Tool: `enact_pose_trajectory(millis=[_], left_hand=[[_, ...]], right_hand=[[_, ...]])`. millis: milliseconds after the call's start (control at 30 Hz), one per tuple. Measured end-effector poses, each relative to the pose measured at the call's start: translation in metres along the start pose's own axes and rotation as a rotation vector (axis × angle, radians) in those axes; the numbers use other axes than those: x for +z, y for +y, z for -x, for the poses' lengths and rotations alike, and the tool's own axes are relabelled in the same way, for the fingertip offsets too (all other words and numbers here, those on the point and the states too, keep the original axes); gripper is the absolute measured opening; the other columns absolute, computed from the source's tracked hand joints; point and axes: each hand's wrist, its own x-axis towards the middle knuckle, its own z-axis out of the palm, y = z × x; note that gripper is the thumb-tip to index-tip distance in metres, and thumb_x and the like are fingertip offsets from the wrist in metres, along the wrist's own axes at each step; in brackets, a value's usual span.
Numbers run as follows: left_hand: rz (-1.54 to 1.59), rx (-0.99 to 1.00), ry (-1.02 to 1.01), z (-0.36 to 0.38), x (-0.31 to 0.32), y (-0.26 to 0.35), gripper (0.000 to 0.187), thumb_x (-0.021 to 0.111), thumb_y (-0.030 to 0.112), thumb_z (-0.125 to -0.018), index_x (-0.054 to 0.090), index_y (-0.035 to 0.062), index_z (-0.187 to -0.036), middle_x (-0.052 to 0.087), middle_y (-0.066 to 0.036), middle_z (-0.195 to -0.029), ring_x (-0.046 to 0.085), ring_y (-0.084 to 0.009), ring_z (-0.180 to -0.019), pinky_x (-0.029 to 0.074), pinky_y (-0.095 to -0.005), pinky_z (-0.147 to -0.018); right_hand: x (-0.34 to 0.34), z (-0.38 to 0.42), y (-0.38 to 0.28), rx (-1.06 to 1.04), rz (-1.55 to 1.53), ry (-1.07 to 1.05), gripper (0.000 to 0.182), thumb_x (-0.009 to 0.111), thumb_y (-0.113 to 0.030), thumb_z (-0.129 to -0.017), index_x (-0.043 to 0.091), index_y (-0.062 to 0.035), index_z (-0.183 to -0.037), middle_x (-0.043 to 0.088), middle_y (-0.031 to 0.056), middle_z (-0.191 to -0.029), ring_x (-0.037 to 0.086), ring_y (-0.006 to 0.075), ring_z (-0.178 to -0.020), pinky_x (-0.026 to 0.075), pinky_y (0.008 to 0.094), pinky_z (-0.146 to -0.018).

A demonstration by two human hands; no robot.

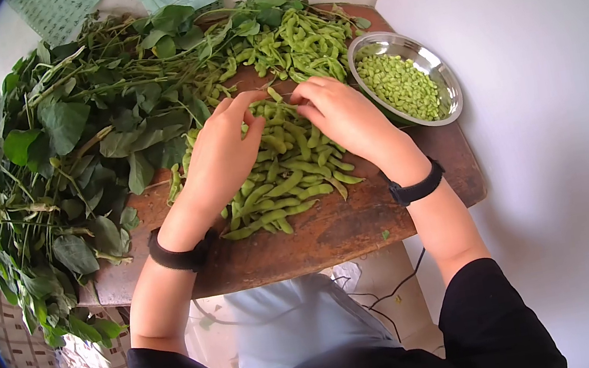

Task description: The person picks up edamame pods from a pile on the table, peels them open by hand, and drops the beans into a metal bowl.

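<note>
My left hand point(231, 145) is over the pile of green soybean pods point(286, 177), its fingers curled and its fingertips against a small soybean pod point(275, 95). Opposite it, my right hand point(344, 116) has its thumb and fingers drawn together at the other side of that pod. The fingertips partly hide what lies between them. Plump pods spread beneath both hands toward the front of the wooden table point(246, 265). Shelled green beans point(398, 83) fill part of a steel bowl point(455, 95) right of my right hand.
Leafy soybean stalks point(62, 128) are heaped along the table's left and back and hang over its left edge. Another heap of pods point(299, 44) lies at the back. A white wall point(550, 143) rises close on the right. Dark cables point(396, 291) run below the table.
</note>
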Motion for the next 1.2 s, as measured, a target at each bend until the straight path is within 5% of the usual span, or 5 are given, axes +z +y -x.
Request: enact_pose_trajectory(millis=[400, 467, 600, 667, 1200], left_hand=[[0.021, 0.01, 0.036, -0.001, 0.004, -0.004, 0.018, 0.058, 0.013, -0.091, 0.063, -0.0011, -0.101, 0.063, -0.015, -0.089, 0.061, -0.0319, -0.082, 0.047, -0.0387, -0.073], [0.036, 0.054, 0.073, -0.002, 0.006, -0.009, 0.018, 0.057, 0.013, -0.091, 0.064, 0.0003, -0.103, 0.063, -0.011, -0.086, 0.05, -0.0157, -0.062, 0.041, -0.0297, -0.06], [0.05, 0.067, 0.086, -0.002, 0.005, -0.008, 0.018, 0.057, 0.013, -0.092, 0.064, 0.0, -0.103, 0.063, -0.011, -0.084, 0.049, -0.0151, -0.062, 0.041, -0.0296, -0.06], [0.045, 0.02, 0.043, -0.002, 0.003, -0.002, 0.018, 0.057, 0.013, -0.092, 0.062, -0.0022, -0.1, 0.064, -0.017, -0.088, 0.061, -0.033, -0.083, 0.047, -0.0389, -0.074], [0.045, 0.016, 0.054, -0.002, 0.002, -0.001, 0.019, 0.057, 0.014, -0.092, 0.061, -0.0027, -0.099, 0.065, -0.018, -0.089, 0.062, -0.0335, -0.083, 0.047, -0.0391, -0.073]], right_hand=[[0.013, -0.003, 0.007, -0.005, 0.115, 0.048, 0.017, 0.064, -0.011, -0.089, 0.063, 0.0, -0.101, 0.061, 0.0125, -0.099, 0.057, 0.0305, -0.101, 0.048, 0.0386, -0.088], [0.014, -0.004, 0.009, -0.028, 0.121, 0.047, 0.016, 0.064, -0.01, -0.088, 0.063, -0.0001, -0.101, 0.06, 0.0123, -0.099, 0.056, 0.0303, -0.101, 0.047, 0.0382, -0.089], [0.014, -0.006, 0.008, -0.046, 0.111, 0.038, 0.012, 0.067, -0.008, -0.084, 0.065, -0.001, -0.093, 0.061, 0.0114, -0.093, 0.056, 0.0293, -0.099, 0.049, 0.0381, -0.086], [0.013, -0.006, 0.007, -0.026, 0.088, 0.02, 0.011, 0.067, -0.008, -0.083, 0.065, -0.0011, -0.093, 0.061, 0.0112, -0.094, 0.056, 0.0293, -0.099, 0.049, 0.0382, -0.087], [0.003, -0.01, -0.003, 0.094, -0.097, 0.118, 0.016, 0.067, -0.011, -0.087, 0.063, 0.0004, -0.098, 0.063, 0.0107, -0.093, 0.061, 0.0262, -0.088, 0.05, 0.0352, -0.079]])
